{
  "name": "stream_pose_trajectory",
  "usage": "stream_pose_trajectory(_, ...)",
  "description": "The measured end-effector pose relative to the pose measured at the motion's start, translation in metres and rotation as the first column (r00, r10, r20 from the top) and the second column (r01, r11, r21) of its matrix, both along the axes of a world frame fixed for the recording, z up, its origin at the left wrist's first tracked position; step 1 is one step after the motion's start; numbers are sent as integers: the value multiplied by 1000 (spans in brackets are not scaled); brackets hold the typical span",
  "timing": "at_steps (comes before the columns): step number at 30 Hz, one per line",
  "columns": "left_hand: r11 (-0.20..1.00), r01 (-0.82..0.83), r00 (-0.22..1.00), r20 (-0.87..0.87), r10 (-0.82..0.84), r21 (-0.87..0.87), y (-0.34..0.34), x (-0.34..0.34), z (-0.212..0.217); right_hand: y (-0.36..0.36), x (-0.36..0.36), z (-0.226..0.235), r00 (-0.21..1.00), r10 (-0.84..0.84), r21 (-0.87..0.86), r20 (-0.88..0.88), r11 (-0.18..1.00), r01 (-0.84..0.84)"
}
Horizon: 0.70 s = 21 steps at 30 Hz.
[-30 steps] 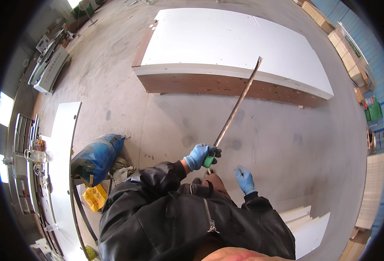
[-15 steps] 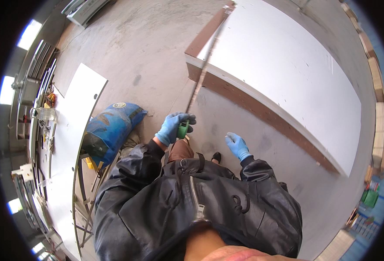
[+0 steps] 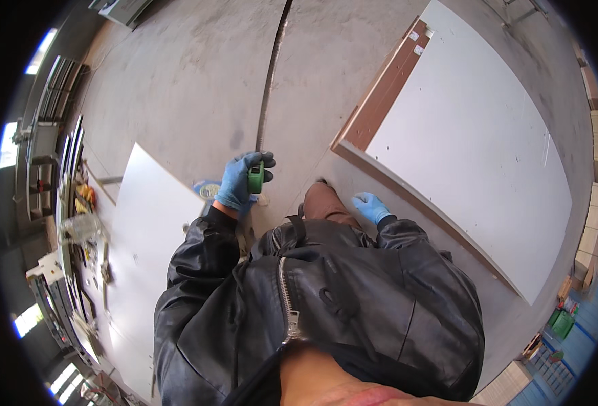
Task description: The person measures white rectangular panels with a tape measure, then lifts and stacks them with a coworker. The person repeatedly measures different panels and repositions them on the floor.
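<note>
In my left hand (image 3: 235, 181), gloved in blue with dark fingertips, is a green tape measure (image 3: 256, 177). Its long blade (image 3: 270, 88) runs out from the case, away from me over the floor to the top edge of the view. My right hand (image 3: 372, 207), in the same kind of glove, hangs beside my right thigh with its fingers curled together. What it holds, if anything, is too small to tell. To the right of that hand lies a stack of large white panels (image 3: 478, 155) with a brown edge strip (image 3: 395, 91).
A white board-topped bench (image 3: 143, 223) stands at my left, with tools and a clear plastic container (image 3: 82, 228) along its far side. A blue sack (image 3: 207, 189) shows partly behind my left hand. Green crates (image 3: 562, 323) and stacked boards (image 3: 595, 227) line the right.
I have turned and stepped, so the panel stack now sits further right and lower. The tape blade no longer crosses the stack's corner and points over bare floor. My left hand has moved left and up.
</note>
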<state>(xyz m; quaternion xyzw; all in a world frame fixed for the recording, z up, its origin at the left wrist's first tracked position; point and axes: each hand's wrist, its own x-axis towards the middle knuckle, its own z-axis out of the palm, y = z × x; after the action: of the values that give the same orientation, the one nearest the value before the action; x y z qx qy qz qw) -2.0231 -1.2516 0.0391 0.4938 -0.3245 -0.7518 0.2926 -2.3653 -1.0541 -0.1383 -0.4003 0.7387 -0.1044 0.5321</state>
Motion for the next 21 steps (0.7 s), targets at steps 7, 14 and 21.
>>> stream_pose_trajectory(7, 974, 216, 914, 366, -174, -76, -229, 15, 10, -183, -40, -40, 986, -71, 120, -152, 989, 90)
stream_pose_trajectory(14, 845, 524, 666, 566, -485, 107, -445, 17, 17, -380, -82, -16, 990, -130, 32, -49, 991, 132)
stream_pose_trajectory(21, 619, 784, 444, 654, -612, 47, -736, -85, 20, -501, -127, -70, 886, -454, 55, -91, 887, 459)
